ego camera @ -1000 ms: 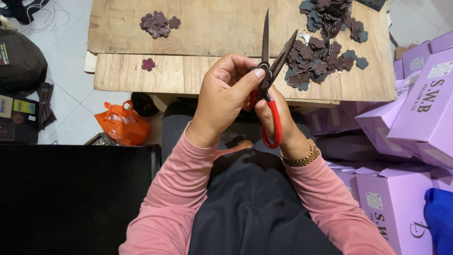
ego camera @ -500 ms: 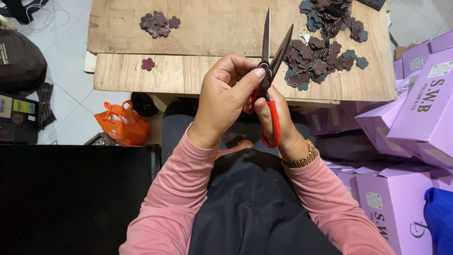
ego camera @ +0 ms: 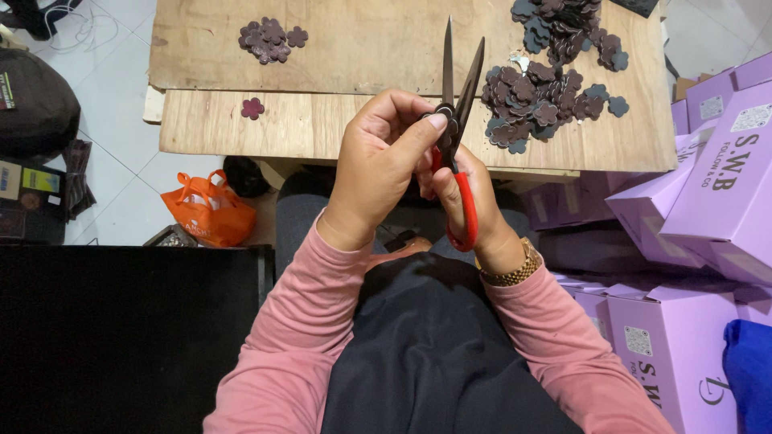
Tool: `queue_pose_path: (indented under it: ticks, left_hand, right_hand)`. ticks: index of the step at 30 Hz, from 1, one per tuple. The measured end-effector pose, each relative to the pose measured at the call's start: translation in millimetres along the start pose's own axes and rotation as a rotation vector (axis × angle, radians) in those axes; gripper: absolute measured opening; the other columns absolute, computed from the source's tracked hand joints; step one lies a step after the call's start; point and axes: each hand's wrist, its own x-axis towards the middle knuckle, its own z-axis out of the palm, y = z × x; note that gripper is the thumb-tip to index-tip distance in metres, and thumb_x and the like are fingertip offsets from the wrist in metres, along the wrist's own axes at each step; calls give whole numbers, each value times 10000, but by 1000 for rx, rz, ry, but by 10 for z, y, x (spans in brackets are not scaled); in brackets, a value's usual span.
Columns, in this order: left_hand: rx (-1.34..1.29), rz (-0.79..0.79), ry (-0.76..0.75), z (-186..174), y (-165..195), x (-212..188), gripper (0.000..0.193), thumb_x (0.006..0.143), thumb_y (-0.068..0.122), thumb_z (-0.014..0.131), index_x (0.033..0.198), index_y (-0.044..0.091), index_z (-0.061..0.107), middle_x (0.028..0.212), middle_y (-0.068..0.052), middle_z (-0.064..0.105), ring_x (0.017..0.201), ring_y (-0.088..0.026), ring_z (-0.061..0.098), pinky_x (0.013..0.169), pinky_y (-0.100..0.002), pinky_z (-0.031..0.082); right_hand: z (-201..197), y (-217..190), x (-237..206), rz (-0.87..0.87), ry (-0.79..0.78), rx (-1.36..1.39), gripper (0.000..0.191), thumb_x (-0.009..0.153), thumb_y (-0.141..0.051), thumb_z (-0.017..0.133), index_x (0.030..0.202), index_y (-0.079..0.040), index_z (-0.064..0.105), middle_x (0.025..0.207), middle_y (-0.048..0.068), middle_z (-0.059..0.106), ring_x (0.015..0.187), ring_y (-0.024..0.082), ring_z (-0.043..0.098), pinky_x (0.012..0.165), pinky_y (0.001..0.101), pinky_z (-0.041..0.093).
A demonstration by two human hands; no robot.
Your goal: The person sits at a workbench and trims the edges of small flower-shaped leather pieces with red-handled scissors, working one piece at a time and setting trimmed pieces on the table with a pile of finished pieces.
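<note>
My right hand [ego camera: 474, 201] grips red-handled scissors [ego camera: 455, 96], whose dark blades point away from me and stand slightly apart. My left hand [ego camera: 382, 165] curls around the blades near the pivot, thumb pressed at the joint; whatever piece it may pinch there is hidden by the fingers. Both hands hover over the near edge of a wooden board table [ego camera: 338, 120]. A big heap of dark flower-shaped cutouts [ego camera: 547, 88] lies just right of the blades. A small pile of the same cutouts [ego camera: 269, 38] sits at the far left, and a single cutout [ego camera: 252, 108] lies alone nearer.
Purple cardboard boxes [ego camera: 716, 185] are stacked at my right. An orange plastic bag [ego camera: 207, 210] sits on the tiled floor under the table's left side. A dark bag [ego camera: 32, 104] lies at far left, and a black surface [ego camera: 121, 337] fills the lower left.
</note>
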Motion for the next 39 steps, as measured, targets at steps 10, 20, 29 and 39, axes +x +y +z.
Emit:
queue_pose_path:
  ticks: [10,20,29,39]
  left_hand:
    - [39,21,17,-30,-18,7,77,1019,76,669,1030,9,632,813,-25,662,642,-57,595,537,-220,503]
    - [46,68,58,-48,-59,20,102,1007,58,695,1084,6,654,944,-29,706,813,-63,647,714,-207,539]
    - [-2,67,65,-40,-61,15,89,1000,29,685,1063,-7,634,881,-64,706,633,-65,610,509,-210,489]
    - [15,89,63,-29,-70,0,94,1015,35,687,1071,-11,627,821,-47,675,591,-60,580,491,-213,465]
  right_hand:
    - [-17,36,-9,19,4,4,638,989,-680,598,1075,-50,551,855,-18,514,752,81,476,675,232,411]
    - [-18,65,-15,41,22,-4,625,981,-663,606,1071,-47,556,822,-20,505,719,79,467,651,228,400]
    - [-16,10,-7,3,-68,0,702,994,-721,543,1173,-43,537,898,-3,513,804,88,476,719,238,414]
    - [-5,59,-9,20,-35,3,685,994,-711,550,1143,-44,531,927,6,517,798,98,493,712,243,433]
